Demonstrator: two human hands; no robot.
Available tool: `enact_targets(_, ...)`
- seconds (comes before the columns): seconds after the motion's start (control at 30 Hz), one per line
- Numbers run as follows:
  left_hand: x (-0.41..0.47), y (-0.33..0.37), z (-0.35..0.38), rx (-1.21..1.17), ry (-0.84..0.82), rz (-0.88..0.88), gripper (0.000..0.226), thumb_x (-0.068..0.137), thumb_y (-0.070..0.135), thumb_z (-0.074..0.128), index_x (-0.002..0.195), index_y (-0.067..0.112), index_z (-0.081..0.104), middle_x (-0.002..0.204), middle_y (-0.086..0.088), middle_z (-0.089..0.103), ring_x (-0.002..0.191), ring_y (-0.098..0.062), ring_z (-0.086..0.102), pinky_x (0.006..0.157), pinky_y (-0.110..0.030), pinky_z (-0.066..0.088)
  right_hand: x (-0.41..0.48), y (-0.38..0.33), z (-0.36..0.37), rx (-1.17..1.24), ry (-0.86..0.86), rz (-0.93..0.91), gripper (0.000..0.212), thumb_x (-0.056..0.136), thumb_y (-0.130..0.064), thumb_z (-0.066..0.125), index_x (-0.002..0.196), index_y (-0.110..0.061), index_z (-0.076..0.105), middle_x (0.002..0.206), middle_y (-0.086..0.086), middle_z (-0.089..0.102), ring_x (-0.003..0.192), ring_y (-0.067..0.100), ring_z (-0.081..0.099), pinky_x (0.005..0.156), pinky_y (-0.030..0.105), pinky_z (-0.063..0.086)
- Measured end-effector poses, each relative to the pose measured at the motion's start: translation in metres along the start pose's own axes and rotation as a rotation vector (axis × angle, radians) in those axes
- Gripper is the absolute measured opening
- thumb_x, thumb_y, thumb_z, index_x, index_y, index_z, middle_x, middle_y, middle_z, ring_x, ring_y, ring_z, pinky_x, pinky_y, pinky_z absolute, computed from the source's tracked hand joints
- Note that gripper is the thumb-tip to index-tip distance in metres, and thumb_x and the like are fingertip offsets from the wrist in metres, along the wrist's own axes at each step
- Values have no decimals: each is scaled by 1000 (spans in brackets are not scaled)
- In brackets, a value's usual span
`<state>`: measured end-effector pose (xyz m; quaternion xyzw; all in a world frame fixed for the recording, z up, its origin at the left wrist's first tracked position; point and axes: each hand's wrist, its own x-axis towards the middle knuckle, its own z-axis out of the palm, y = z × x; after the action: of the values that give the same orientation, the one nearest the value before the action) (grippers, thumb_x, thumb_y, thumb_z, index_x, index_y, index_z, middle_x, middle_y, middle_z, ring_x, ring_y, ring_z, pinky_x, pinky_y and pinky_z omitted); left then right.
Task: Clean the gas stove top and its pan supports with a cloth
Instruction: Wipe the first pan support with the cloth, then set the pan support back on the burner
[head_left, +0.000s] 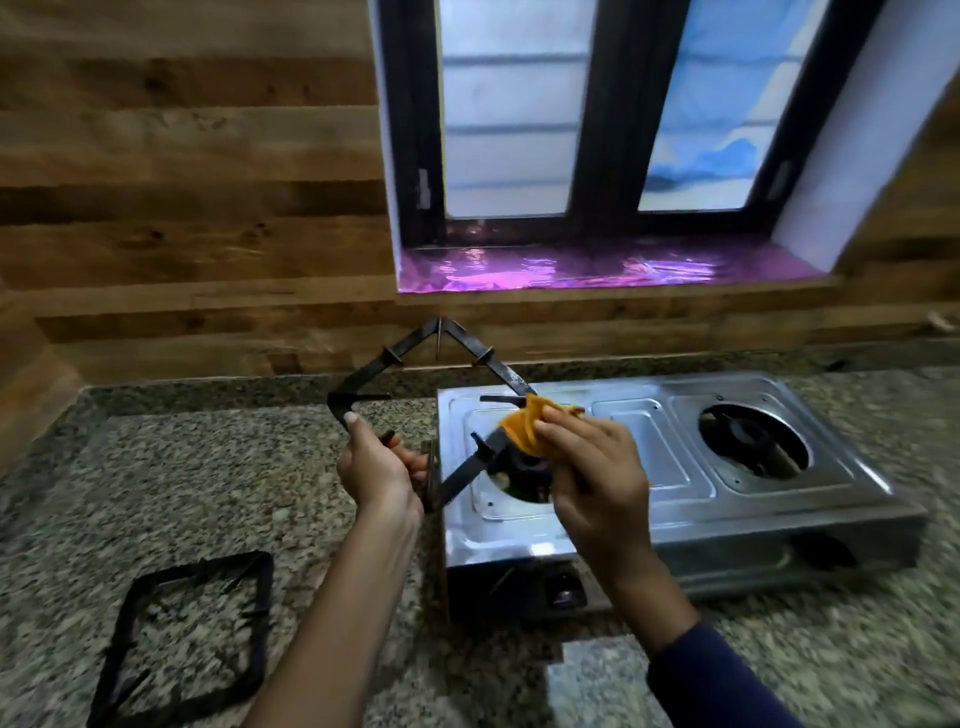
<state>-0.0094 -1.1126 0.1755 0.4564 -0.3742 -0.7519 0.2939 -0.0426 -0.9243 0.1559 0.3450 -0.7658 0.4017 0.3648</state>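
A steel two-burner gas stove (649, 441) sits on the granite counter, both burner wells bare. My left hand (376, 462) grips the lower left side of a black square pan support (410, 353), held up on edge over the stove's left end. My right hand (587, 462) pinches an orange cloth (524, 428) against the support's right-hand bar, above the left burner (524, 475). A second black pan support (192, 634) lies flat on the counter at the lower left. The right burner (748, 436) is uncovered.
The speckled granite counter (208, 483) runs left and in front of the stove. A wood-panelled wall (182, 208) rises behind it. A dark-framed window (613, 130) with a shiny purple sill (571, 267) sits above the stove. Stove knobs (563, 587) face the front edge.
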Motion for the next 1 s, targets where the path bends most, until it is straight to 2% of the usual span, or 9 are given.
enact_targets(0.1,-20,-16,19,-5,-65,-71,50,97,56,40,77,11,49,49,0,35,27,-12,34,36,-16,29,12,9,4,-32,-114,-158,29,97,-6,48,105,-5,75,116,8,71,100,27,61,93,37,48)
enact_targets(0.17,-30,-29,34,-19,-92,-73,51,97,57,40,73,12,46,47,-1,33,28,-14,30,39,-17,28,-3,33,-5,-49,-156,-151,29,99,-7,47,108,-6,74,118,7,71,99,28,61,91,37,49)
enact_targets(0.23,-40,-41,50,-23,-123,-55,53,97,57,40,69,12,43,45,-1,30,30,-14,26,40,-17,25,-24,66,-26,-42,-131,-63,32,86,8,57,110,-5,73,121,5,69,98,29,61,92,36,48)
enact_targets(0.33,-55,-64,74,-22,-128,-46,52,98,54,40,68,12,43,47,-1,29,30,-13,23,38,-16,25,-44,115,-69,-32,-107,133,46,70,17,54,106,-4,73,116,3,69,99,27,62,94,28,44)
enact_targets(0.47,-82,-110,121,19,-141,-112,52,95,58,43,79,10,52,48,1,39,36,-13,34,42,-23,34,-63,181,-151,-47,4,377,45,69,15,54,103,-7,74,106,-1,70,102,14,60,91,26,47)
enact_targets(0.67,-141,-187,185,164,-250,-111,48,98,55,41,73,14,46,51,-1,37,38,-18,33,46,-27,32,-126,278,-263,-228,65,717,48,73,19,57,109,-8,73,106,-1,69,102,27,61,90,41,51)
enact_targets(0.77,-170,-228,210,217,-314,-160,48,99,53,39,72,14,44,46,-1,34,31,-17,33,40,-21,32,-156,321,-293,-352,84,876,44,73,18,60,109,-5,72,104,9,70,100,33,59,90,37,47)
enact_targets(0.9,-205,-266,228,267,-345,-218,48,100,51,39,70,14,42,46,-2,30,38,-18,32,37,-16,27,-186,368,-314,-419,-73,1072,40,76,13,60,111,-3,71,103,13,69,100,33,57,90,37,44)
enact_targets(1.0,-218,-282,236,295,-353,-236,49,100,52,39,70,13,43,39,1,32,30,-17,35,39,-19,26,-205,388,-314,-355,-225,1081,32,74,7,69,104,-2,72,95,15,71,89,33,64,79,37,50)
